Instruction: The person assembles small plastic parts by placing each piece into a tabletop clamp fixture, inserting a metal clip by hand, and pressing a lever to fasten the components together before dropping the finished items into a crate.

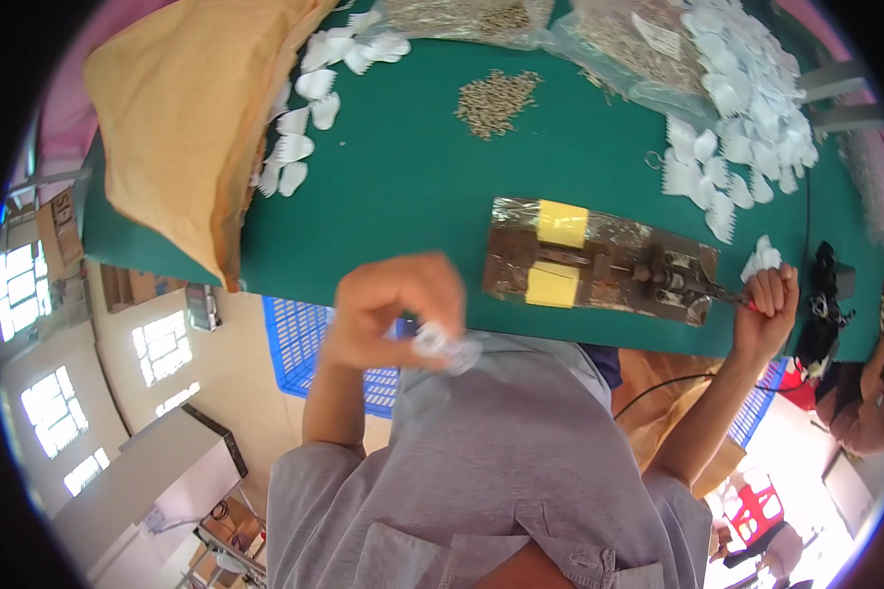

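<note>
My left hand (395, 306) is raised just off the table's near edge, its fingers pinched around a whitish, partly clear plastic piece (448, 348) that is smeared by motion. My right hand (770, 306) is closed on the lever (725, 294) of a brown metal fixture, with a bit of red showing at the grip. The fixture (609, 263) lies along the table's near edge; two yellow patches flank its central rod, and a clamp mechanism sits at its right end. A few white toothed plastic pieces (762, 257) lie right behind my right hand.
The green table (393, 177) bears a heap of small metal pins (496, 103), a large pile of white toothed pieces (756, 118) at far right, and more pieces (295, 147) beside a brown paper sack (187, 128). Clear bags (629, 49) stand behind. A blue crate (300, 339) is below the edge.
</note>
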Action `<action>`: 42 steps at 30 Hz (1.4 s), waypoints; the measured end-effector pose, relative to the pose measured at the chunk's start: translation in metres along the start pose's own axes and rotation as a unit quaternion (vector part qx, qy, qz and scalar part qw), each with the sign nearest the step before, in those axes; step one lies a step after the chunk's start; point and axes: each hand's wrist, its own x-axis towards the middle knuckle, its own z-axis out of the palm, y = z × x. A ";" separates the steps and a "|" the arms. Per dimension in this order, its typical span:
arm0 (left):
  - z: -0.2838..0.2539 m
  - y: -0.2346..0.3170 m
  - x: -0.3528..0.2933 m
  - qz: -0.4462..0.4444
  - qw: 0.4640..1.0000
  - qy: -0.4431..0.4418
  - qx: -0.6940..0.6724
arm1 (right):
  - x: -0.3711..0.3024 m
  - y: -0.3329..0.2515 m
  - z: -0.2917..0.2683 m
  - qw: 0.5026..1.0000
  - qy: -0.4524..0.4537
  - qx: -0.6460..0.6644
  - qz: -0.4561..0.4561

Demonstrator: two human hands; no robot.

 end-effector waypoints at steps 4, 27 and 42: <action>-0.057 0.070 -0.053 -0.304 0.926 0.085 0.208 | 0.006 0.001 -0.007 1.000 0.002 0.013 0.015; 0.024 0.017 0.029 -0.067 0.891 0.115 0.434 | 0.085 0.063 0.093 0.341 -0.332 -0.864 -0.166; 0.074 -0.055 0.034 0.080 0.743 0.029 0.663 | 0.045 0.153 0.134 0.437 -0.440 -0.774 -0.129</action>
